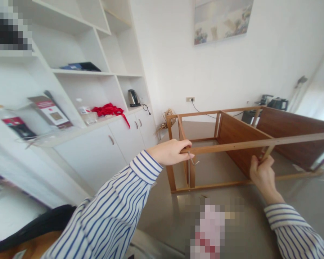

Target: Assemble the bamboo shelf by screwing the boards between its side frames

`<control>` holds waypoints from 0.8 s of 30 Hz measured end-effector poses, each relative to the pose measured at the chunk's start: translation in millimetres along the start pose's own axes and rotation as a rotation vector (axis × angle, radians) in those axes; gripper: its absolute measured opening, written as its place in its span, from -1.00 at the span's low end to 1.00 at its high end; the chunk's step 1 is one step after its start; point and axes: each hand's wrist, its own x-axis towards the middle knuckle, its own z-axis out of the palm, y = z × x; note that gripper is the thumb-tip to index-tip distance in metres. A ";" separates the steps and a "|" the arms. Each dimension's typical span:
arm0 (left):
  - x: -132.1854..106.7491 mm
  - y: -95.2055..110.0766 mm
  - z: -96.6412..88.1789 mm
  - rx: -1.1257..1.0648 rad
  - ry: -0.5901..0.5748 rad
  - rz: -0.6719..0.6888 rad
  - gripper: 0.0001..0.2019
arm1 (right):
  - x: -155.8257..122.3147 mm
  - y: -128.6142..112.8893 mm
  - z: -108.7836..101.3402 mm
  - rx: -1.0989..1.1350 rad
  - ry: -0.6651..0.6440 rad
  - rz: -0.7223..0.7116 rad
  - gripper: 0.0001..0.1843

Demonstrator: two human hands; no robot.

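A wooden shelf unit (232, 146) lies on its side on the floor, its rails and inner panels showing. My left hand (172, 149) is closed round the near end of its upper rail. By those fingertips hangs a thin bent metal rod, which looks like a hex key (193, 158); whether it is pinched or sits in the wood I cannot tell. Farther right, my right hand (263, 178) grips a short crossbar (268, 151) beside the middle panel (240, 142), just under the same rail. Part of its fingers is hidden.
White built-in shelves with cupboards (86, 158) stand on the left, holding a kettle (133, 98), red cloth (109, 109), a box (52, 111) and bottles. A blurred patch (209, 230) covers something low in front. Dried plants (169, 118) stand in the corner.
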 end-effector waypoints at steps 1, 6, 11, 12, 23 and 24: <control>0.0 1.0 -0.1 0.004 -0.004 -0.004 -0.57 | -0.3 0.1 0.0 0.001 -0.010 0.000 -0.38; 0.1 6.3 -1.5 0.027 -0.014 -0.027 -0.56 | 1.4 -4.2 -2.0 -0.007 -0.040 -0.019 -0.40; -0.2 9.6 -3.0 0.027 -0.010 -0.043 -0.57 | 1.0 -6.4 -3.5 -0.034 -0.057 -0.035 -0.39; -0.3 9.9 -3.1 0.023 -0.010 -0.044 -0.57 | 0.6 -6.3 -3.7 -0.037 -0.060 -0.034 -0.39; -3.2 9.7 -1.7 -0.023 0.010 -0.024 -0.57 | 0.9 -5.8 -5.9 -0.073 -0.080 -0.029 -0.37; -3.6 9.7 -2.2 -0.025 0.009 -0.023 -0.58 | 0.9 -6.2 -6.0 -0.078 -0.085 -0.031 -0.37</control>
